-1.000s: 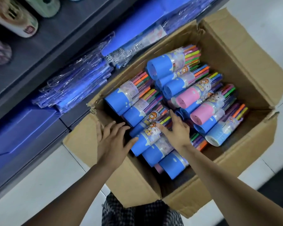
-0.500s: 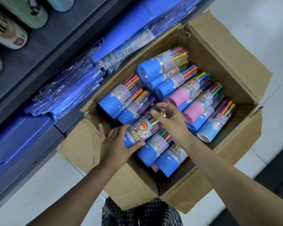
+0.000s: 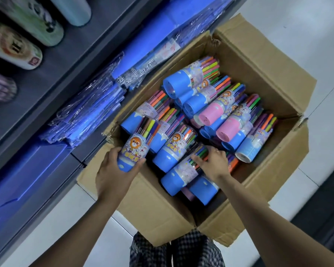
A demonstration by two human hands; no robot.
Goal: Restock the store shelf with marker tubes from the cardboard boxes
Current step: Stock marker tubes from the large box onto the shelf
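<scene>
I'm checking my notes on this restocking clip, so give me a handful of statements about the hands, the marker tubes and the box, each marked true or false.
1. The left hand grips a blue-capped marker tube lifted clear of the pile. True.
2. The right hand is raised up at the shelf. False: it reaches down onto a tube lying in the cardboard box.
3. Every tube in the box has a blue cap. False: at least two pink-capped tubes lie among the blue ones.
4. The box flaps are folded open. True.
5. Plastic-wrapped blue packs lie on the shelf beside the box. True.
6. The box is nearly empty. False: tubes are piled across it.
</scene>
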